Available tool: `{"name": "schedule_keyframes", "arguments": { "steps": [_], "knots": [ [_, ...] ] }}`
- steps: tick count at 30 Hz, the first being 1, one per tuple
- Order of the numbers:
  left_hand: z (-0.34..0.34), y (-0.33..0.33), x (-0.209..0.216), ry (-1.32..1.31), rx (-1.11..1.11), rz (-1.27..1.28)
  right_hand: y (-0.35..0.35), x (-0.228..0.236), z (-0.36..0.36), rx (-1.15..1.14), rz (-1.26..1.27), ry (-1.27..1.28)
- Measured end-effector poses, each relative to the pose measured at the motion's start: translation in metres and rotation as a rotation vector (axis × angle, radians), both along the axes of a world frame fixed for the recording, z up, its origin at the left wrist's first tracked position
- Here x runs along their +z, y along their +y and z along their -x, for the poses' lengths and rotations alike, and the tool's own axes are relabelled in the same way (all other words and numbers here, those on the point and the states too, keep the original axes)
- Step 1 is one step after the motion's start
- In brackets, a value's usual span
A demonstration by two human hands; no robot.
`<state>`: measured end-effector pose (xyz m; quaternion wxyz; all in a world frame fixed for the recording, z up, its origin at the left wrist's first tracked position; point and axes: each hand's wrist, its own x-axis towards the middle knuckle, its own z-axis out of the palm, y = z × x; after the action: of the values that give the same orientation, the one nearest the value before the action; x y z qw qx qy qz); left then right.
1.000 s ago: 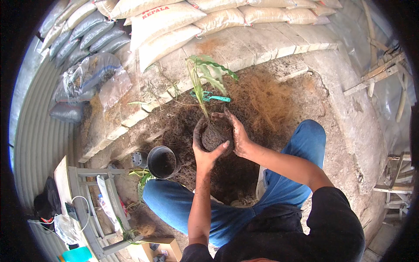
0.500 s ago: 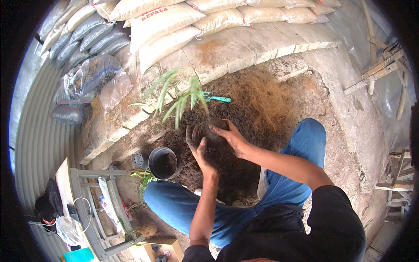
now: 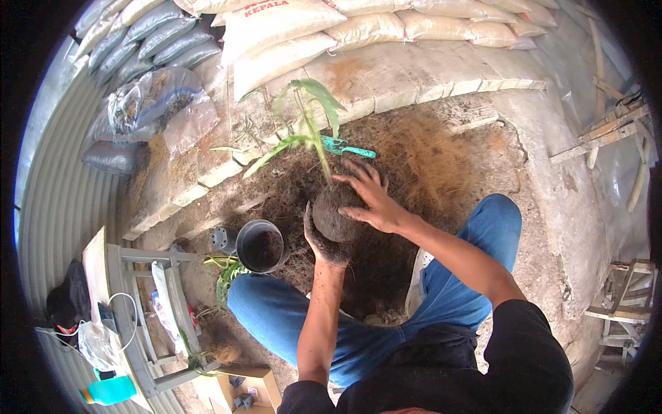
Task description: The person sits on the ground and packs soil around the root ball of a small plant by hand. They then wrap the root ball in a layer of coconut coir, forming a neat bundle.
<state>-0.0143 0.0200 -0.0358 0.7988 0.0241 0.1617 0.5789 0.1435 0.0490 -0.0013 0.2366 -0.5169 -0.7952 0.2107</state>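
A young green plant (image 3: 308, 127) rises from a dark round ball of soil (image 3: 332, 215) held over a heap of dark soil (image 3: 386, 262). My left hand (image 3: 323, 241), dirty with soil, cups the ball from below and the left. My right hand (image 3: 372, 196) lies on top of the ball with fingers spread, pressing it beside the stem. The plant stands nearly upright, leaning slightly left. An empty black pot (image 3: 261, 246) sits on the ground just left of my left hand. A teal hand trowel (image 3: 345, 148) lies on the soil behind the plant.
Filled white and grey sacks (image 3: 276, 27) are stacked along the back. Clear bags of material (image 3: 148, 103) lie at the left on a stone ledge (image 3: 207, 162). A grey metal rack (image 3: 148, 310), a cardboard box (image 3: 245, 390) and a teal bottle (image 3: 109, 391) stand at lower left. Wooden frames (image 3: 620, 310) are at right.
The plant has swung from leaning left back to nearly upright. My right hand has shifted onto the top of the soil ball, fingers spread, while my left hand stays beneath it.
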Motion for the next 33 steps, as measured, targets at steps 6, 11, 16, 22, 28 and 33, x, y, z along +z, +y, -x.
{"name": "schedule_keyframes", "arguments": {
  "steps": [6,11,16,22,28,33],
  "knots": [
    [-0.001,0.002,0.023,0.043,0.076,-0.058,-0.008,0.01,-0.001,-0.021,0.018,0.452],
    [-0.004,0.002,0.026,0.182,0.221,-0.133,-0.021,0.001,0.03,-0.052,0.275,0.93],
    [-0.003,0.003,0.035,0.184,0.126,-0.074,-0.013,0.017,0.016,-0.133,0.584,1.272],
    [0.001,0.01,0.031,0.101,-0.045,-0.011,-0.006,0.013,0.003,0.159,0.361,0.827],
    [0.017,0.01,0.021,0.079,0.029,-0.029,0.033,0.029,-0.015,0.325,0.129,0.226],
    [0.035,0.009,0.04,0.085,0.12,0.005,0.09,-0.038,-0.016,-0.158,0.414,0.493]
  ]
}}
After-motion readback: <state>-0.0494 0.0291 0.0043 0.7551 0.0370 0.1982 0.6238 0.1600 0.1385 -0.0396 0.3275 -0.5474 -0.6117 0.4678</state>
